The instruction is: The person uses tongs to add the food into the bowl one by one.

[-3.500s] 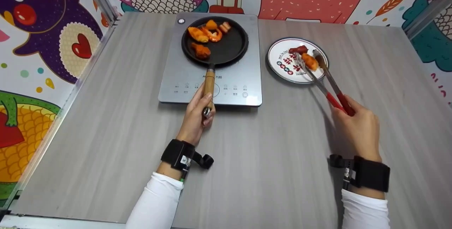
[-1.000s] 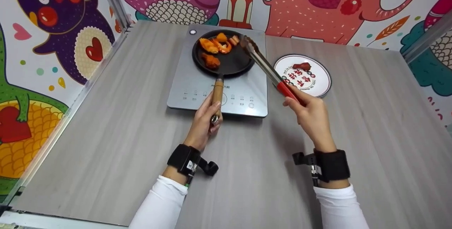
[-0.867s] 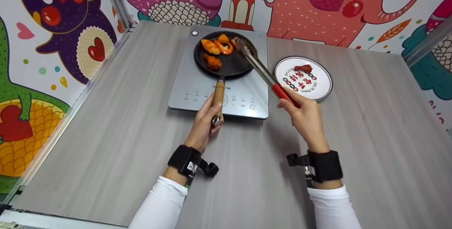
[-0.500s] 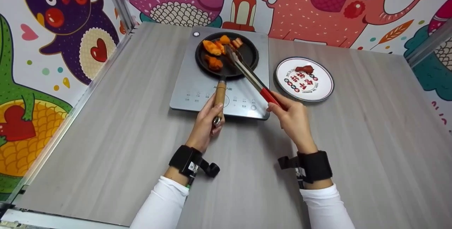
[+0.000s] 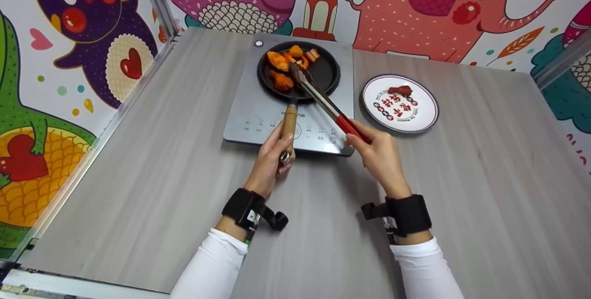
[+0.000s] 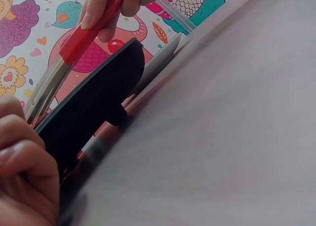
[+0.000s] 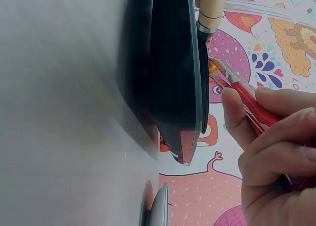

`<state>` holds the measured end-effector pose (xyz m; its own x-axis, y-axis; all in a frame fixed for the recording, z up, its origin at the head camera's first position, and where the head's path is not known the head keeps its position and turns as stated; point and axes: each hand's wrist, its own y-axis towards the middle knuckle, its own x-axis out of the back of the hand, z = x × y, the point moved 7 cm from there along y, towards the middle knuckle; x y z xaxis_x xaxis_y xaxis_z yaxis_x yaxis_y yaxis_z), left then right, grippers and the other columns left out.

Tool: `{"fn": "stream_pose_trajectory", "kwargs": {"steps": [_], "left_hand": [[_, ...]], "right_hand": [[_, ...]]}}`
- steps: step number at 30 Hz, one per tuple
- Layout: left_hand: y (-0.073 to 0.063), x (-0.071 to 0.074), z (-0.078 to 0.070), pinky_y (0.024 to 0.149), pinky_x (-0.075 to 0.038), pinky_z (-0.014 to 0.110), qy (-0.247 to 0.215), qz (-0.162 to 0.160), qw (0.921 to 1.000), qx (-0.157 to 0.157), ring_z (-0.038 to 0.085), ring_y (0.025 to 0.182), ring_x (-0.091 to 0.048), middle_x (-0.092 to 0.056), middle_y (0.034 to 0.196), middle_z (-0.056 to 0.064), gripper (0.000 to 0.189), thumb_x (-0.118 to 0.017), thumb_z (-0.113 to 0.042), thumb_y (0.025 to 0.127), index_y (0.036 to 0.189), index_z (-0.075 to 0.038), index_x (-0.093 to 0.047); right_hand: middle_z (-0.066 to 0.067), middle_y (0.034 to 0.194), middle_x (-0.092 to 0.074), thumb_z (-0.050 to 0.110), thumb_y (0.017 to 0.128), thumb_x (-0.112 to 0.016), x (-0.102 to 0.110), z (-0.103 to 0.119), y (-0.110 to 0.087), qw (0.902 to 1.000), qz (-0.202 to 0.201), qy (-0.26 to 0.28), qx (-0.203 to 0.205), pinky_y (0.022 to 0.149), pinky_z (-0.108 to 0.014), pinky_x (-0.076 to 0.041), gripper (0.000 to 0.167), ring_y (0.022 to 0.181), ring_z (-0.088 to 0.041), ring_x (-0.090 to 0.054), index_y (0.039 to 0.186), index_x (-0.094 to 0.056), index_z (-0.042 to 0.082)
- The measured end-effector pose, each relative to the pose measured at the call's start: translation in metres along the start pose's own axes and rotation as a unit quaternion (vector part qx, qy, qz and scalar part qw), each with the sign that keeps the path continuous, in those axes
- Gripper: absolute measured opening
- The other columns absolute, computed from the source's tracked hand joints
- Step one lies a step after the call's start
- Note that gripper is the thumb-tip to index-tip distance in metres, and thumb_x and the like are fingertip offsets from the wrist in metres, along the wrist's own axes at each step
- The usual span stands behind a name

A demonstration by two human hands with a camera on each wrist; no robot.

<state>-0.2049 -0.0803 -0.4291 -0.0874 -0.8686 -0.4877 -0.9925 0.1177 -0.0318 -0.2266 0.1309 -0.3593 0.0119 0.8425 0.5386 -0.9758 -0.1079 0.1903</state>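
My left hand (image 5: pixel 272 158) grips the wooden handle (image 5: pixel 289 126) of a black frying pan (image 5: pixel 327 74). My right hand (image 5: pixel 381 157) holds red-handled metal tongs (image 5: pixel 328 106), their tips low in the pan among the food. Beside the tips lie an orange-yellow piece (image 5: pixel 277 60), a browned chunk (image 5: pixel 280 80) and a curled shrimp (image 5: pixel 303 62), partly covered by the tongs. Farther back are a round orange piece (image 5: pixel 296 50) and a striped bacon-like piece (image 5: pixel 313 55). In the right wrist view, thumb and fingers wrap the red tongs handle (image 7: pixel 256 110).
Under the pan is a silver induction cooker (image 5: pixel 244 114) with touch marks along its front. A white patterned plate (image 5: pixel 422 121) with a reddish drumstick (image 5: pixel 401 90) stands to its right on the grey table (image 5: pixel 485 174). Cartoon-printed walls (image 5: pixel 429 22) close off the back and left.
My right hand has brought the tongs from the plate over to the pan, then leftward into the food. The orange piece the tongs were at has left the plate. My left hand keeps its grip.
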Motion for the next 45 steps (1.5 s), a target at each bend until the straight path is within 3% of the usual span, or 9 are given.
{"fn": "stream_pose_trajectory", "kwargs": {"steps": [15, 34, 45], "left_hand": [[0.001, -0.001, 0.000, 0.035, -0.023, 0.017, -0.012, 0.002, 0.9999, 0.004, 0.007, 0.046, -0.034, -0.042, 0.063, -0.002, 0.056, -0.059, -0.034, 0.085, 0.135, -0.033, -0.035], [0.000, -0.001, 0.000, 0.035, -0.022, 0.019, -0.006, 0.003, 1.0000, -0.001, 0.008, 0.046, -0.035, -0.043, 0.064, -0.001, 0.056, -0.059, -0.033, 0.085, 0.136, -0.032, -0.034], [0.000, 0.000, 0.000, 0.036, -0.022, 0.019, -0.004, 0.000, 1.0000, 0.006, 0.008, 0.046, -0.034, -0.041, 0.063, -0.001, 0.056, -0.059, -0.034, 0.085, 0.135, -0.034, -0.035]], "right_hand": [[-0.003, 0.073, -0.064, 0.024, 0.082, -0.065, 0.003, 0.005, 0.000, 0.9989, -0.010, -0.042, 0.021, 0.031, -0.024, -0.036, 0.035, 0.035, -0.014, -0.043, 0.117, -0.061, 0.021], [-0.007, 0.086, -0.062, 0.030, 0.081, -0.065, 0.008, 0.003, -0.001, 0.9991, 0.003, -0.040, 0.014, 0.033, -0.025, -0.038, 0.039, 0.038, -0.014, -0.044, 0.119, -0.059, 0.025], [-0.008, 0.080, -0.062, 0.032, 0.081, -0.066, 0.012, -0.001, -0.002, 0.9990, -0.002, -0.043, 0.014, 0.033, -0.025, -0.038, 0.040, 0.036, -0.014, -0.044, 0.119, -0.058, 0.028]]}}
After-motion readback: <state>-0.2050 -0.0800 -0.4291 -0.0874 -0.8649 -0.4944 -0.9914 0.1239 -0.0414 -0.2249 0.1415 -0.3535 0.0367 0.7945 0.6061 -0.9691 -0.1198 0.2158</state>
